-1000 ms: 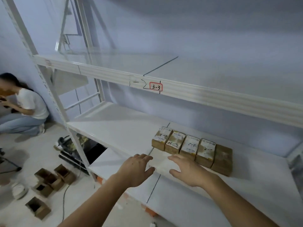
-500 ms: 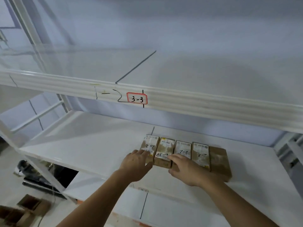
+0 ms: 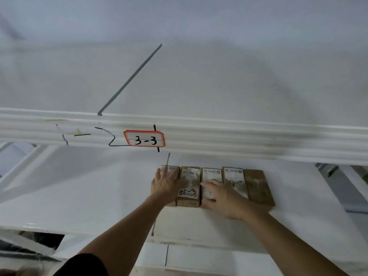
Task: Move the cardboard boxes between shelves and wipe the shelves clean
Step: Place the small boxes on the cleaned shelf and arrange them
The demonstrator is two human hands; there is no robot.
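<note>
While both hands lie flat and open, holding nothing, the left hand [image 3: 166, 185] covers the leftmost of 5 brown cardboard boxes [image 3: 257, 187] on the white shelf [image 3: 79, 196], long axes pointing away, right hand [image 3: 223, 198] mid-row.

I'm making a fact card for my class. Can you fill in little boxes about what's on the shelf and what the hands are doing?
boxes: five cardboard boxes in a row, side by side, touching
where: on the middle shelf
labels: four boxes have white labels, the rightmost is plain brown
left hand: flat on the leftmost box
right hand: flat across the middle boxes
lifted: none yet
sticker: red-edged tag reading 3-3 on the upper shelf edge
cloth: none in view
</note>
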